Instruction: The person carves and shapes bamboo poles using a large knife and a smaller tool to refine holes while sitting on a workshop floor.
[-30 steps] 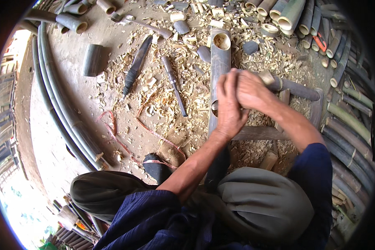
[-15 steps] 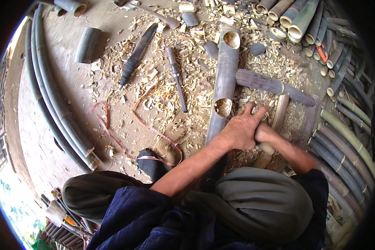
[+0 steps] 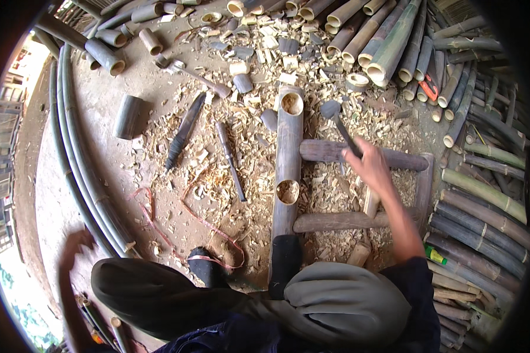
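My right hand (image 3: 369,165) grips a slim dark rod-like tool (image 3: 348,136), whose exact kind I cannot make out. It is raised over the bamboo frame's upper crosspiece (image 3: 321,151). Two round holes are cut in the thick bamboo pole (image 3: 287,147), and the crosspiece butts against its side. A lower crosspiece (image 3: 335,222) runs parallel, and a thinner rail (image 3: 424,191) joins their far ends. Far out at the left, my left hand (image 3: 78,242) hangs blurred beside the long bamboo poles (image 3: 91,170); its fingers are smeared.
Left of the holed pole lie a chisel (image 3: 231,162), a dark-handled knife (image 3: 184,132) and a looped measuring tape (image 3: 188,203). Wood chips (image 3: 256,159) cover the ground. Cut bamboo (image 3: 388,53) is stacked behind and along the right. My dark-socked foot (image 3: 285,259) rests at the near pole end.
My hands, together over the frame before, are now apart. The left has swung far left; the right has risen with a dark rod-like tool in it. The view has shifted too.
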{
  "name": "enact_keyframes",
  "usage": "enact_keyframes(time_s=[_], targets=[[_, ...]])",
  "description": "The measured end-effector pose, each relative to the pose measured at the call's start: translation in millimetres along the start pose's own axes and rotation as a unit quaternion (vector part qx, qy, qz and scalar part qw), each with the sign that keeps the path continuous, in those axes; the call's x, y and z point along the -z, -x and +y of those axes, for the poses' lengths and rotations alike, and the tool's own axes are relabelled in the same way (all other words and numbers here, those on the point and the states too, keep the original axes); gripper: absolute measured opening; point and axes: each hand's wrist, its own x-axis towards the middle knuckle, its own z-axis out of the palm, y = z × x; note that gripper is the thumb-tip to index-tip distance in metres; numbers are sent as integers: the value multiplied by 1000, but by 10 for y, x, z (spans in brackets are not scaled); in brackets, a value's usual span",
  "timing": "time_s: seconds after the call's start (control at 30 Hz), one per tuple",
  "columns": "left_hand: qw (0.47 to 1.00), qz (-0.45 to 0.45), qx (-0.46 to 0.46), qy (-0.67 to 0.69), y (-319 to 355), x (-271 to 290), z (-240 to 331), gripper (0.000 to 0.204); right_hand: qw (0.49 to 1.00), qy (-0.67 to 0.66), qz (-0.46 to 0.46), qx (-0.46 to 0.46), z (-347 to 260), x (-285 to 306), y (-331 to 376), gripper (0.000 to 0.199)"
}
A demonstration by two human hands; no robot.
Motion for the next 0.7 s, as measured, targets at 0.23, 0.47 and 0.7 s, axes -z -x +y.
enact_keyframes(time_s=[0.23,0.47,0.7], targets=[[902,43,340,262,1253,-3337,-1078,43,979,137,128,78,528,-126,-1266,42],[815,116,371,431,1890,-4857,-412,42,938,247,215,114,773,-145,-1487,43],[809,185,371,416,2229,-4584,-756,42,925,129,140,328,-787,-1265,-494,16]])
